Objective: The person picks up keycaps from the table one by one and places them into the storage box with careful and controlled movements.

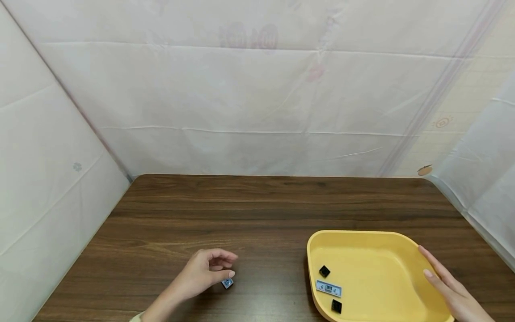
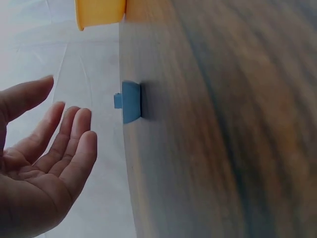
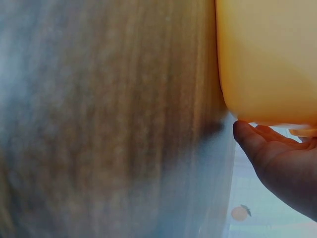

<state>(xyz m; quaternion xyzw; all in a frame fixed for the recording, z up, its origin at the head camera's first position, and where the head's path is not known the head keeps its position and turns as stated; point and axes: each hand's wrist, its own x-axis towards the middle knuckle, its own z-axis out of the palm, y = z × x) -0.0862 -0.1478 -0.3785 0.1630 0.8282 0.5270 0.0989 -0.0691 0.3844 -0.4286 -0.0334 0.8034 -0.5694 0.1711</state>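
Observation:
My left hand (image 1: 205,272) hovers with loosely bent fingers just over a small blue keycap (image 1: 227,283) on the table. The left wrist view shows that keycap (image 2: 131,102) lying upside down, stem up, apart from the fingers, and nothing between thumb and fingers. At the right, my right hand (image 1: 450,288) holds the side of a yellow plastic basin (image 1: 370,237), thumb over the rim and fingers along the outside wall. Inside the basin, near its left wall, lie a long blue keycap (image 1: 328,288) and two small black keycaps, one behind (image 1: 324,271) and one in front (image 1: 336,306).
Under everything is a dark wood-grain table (image 1: 241,201). Pale printed cloth (image 1: 201,89) hangs along its back, with more cloth at the left and right sides. The basin's front edge runs out of the head view.

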